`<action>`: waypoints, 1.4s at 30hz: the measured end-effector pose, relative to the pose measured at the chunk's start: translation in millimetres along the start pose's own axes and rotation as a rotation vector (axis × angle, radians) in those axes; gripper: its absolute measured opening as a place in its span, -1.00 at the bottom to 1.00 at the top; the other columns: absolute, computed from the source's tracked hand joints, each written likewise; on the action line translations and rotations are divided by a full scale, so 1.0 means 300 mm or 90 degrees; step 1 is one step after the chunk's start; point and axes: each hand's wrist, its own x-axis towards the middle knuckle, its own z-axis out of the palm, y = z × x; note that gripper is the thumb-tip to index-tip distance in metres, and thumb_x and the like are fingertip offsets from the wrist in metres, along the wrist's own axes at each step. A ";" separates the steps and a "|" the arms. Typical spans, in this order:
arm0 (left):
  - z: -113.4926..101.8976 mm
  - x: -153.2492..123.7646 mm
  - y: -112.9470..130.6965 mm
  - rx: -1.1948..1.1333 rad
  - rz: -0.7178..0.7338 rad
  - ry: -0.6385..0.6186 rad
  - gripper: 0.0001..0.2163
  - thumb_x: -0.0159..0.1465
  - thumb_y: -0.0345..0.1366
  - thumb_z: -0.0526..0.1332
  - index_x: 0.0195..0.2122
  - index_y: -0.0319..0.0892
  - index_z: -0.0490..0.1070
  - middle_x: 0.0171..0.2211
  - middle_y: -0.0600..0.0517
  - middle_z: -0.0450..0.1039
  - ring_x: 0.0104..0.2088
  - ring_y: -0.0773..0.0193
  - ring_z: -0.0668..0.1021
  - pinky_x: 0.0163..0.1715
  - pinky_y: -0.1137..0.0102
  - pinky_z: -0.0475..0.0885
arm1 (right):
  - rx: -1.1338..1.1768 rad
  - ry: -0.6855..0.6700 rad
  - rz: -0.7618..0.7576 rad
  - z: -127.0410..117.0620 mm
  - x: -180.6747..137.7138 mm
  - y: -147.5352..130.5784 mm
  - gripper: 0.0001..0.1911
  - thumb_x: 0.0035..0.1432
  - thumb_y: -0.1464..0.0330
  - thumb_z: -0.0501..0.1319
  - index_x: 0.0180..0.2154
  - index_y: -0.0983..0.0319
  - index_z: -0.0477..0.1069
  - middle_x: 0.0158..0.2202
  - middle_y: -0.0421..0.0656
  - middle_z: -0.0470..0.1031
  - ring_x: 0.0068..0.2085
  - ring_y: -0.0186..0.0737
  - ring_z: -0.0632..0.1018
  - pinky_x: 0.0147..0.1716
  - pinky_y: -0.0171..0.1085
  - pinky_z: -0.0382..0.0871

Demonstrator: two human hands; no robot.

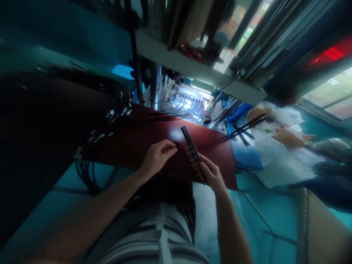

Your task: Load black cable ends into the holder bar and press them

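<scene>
My right hand (213, 174) grips a long dark bar (189, 143) by its near end. Small light pegs or pin-like parts stick out along the bar's left side; the blur hides what they are. To the left of the bar, apart from it, my left hand (161, 154) is closed in a pinch. A tiny thing may be at its fingertips, but I cannot make it out. Both hands are over a reddish-brown table (217, 152). Beyond them, several thin dark cables (176, 110) run from the lit bed of a machine (188, 99) onto the table.
A large dark heap with shiny bits (110, 106) covers the left side. Metal posts (156, 86) and a pale crossbeam (192, 62) frame the machine. On the right are dark rods (247, 126), a blue tray (244, 157), crumpled white bags (286, 157) and a cardboard box (327, 227).
</scene>
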 end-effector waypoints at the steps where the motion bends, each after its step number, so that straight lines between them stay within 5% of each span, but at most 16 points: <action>1: -0.014 0.006 0.018 -0.071 -0.041 0.014 -0.86 0.04 -0.25 0.25 -0.46 -0.20 0.36 -0.53 0.08 0.38 -0.50 0.36 0.43 -0.45 0.46 0.33 | 0.010 -0.004 0.003 -0.002 0.000 0.003 -0.46 0.10 0.11 0.18 0.07 0.20 0.32 -0.58 -0.24 0.39 -0.71 -0.45 0.24 -0.77 -0.42 0.07; 5: -0.032 0.061 0.046 -0.297 -0.178 -0.025 -0.76 -0.05 -0.23 0.32 -0.52 -0.22 0.27 -0.67 0.16 0.25 -0.72 0.51 0.24 -0.74 0.56 0.05 | 0.039 -0.027 0.010 -0.017 -0.005 0.012 -0.46 0.11 0.12 0.17 0.09 0.21 0.30 -0.58 -0.25 0.38 -0.71 -0.47 0.24 -0.78 -0.44 0.04; 10: 0.052 0.114 0.009 -0.263 -0.307 -0.204 -0.74 -0.13 -0.29 0.36 -0.58 -0.25 0.25 -0.70 0.16 0.21 -0.76 0.58 0.14 -0.77 0.58 -0.14 | 0.042 -0.072 0.010 -0.034 -0.010 0.019 -0.45 0.12 0.12 0.16 0.11 0.22 0.28 -0.60 -0.25 0.37 -0.71 -0.48 0.21 -0.77 -0.44 0.02; 26: 0.090 0.146 0.009 -0.195 -0.329 -0.224 -0.90 -0.09 -0.38 0.21 -0.63 -0.26 0.29 -0.75 0.13 0.18 -0.79 0.56 0.11 -0.75 0.56 -0.18 | 0.030 -0.094 0.016 -0.041 -0.001 0.030 -0.45 0.15 0.12 0.13 0.13 0.18 0.24 -0.64 -0.28 0.32 -0.72 -0.48 0.21 -0.77 -0.45 0.04; 33: 0.133 0.190 -0.011 -0.042 -0.226 -0.203 -0.85 0.00 -0.31 0.16 -0.65 -0.22 0.27 -0.75 0.15 0.15 -0.77 0.50 0.14 -0.72 0.50 -0.09 | 0.011 -0.061 0.021 -0.015 0.015 0.022 -0.49 0.17 0.11 0.10 0.10 0.17 0.25 -0.64 -0.29 0.31 -0.72 -0.47 0.20 -0.79 -0.45 0.03; 37: 0.119 0.269 -0.002 0.302 0.040 -0.175 -0.73 0.15 -0.24 0.07 -0.64 -0.22 0.33 -0.65 0.03 0.31 -0.58 0.33 0.37 -0.54 0.45 0.17 | 0.026 -0.019 0.030 -0.006 0.029 0.012 -0.49 0.07 0.13 0.19 0.03 0.19 0.27 -0.59 -0.29 0.36 -0.71 -0.47 0.22 -0.78 -0.44 0.07; 42: 0.020 0.402 0.009 0.702 0.290 0.044 -0.77 0.22 -0.27 0.04 -0.23 -0.24 0.42 -0.19 -0.16 0.41 -0.13 0.06 0.38 -0.15 0.27 0.24 | -0.200 -0.058 0.068 -0.010 0.044 -0.016 -0.59 0.16 0.16 0.05 0.01 0.18 0.15 -0.58 -0.31 0.35 -0.69 -0.38 0.32 -0.74 -0.42 0.10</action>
